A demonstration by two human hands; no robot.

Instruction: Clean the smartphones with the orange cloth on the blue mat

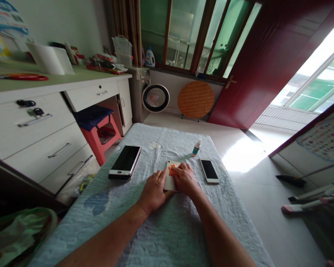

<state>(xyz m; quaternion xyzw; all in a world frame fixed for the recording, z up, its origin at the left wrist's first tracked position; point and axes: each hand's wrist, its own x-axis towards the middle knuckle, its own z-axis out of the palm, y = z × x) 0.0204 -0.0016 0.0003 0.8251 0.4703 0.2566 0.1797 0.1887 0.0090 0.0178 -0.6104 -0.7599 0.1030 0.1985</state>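
A pale gold phone (170, 183) lies back up on the quilted cloth, between my two hands. My left hand (155, 187) grips its left side, thumb along the lower edge. In my right hand (186, 178) a small orange cloth (172, 170) is pinched and pressed on the upper part of the phone's back. A stack of phones (125, 161) rests to the left, the top one white-framed with a dark screen. On the right lies a white phone (209, 171), screen up. Behind it stands a small spray bottle (196, 147) with a blue-and-yellow label.
The light blue quilted cloth (114, 230) covers the table. A desk with drawers (44, 137) and a red stool (98, 137) stand at the left, a green bin (51, 218) at lower left. Farther back are a washing machine (137, 92), a round wooden tabletop (196, 99) and a red door (256, 66).
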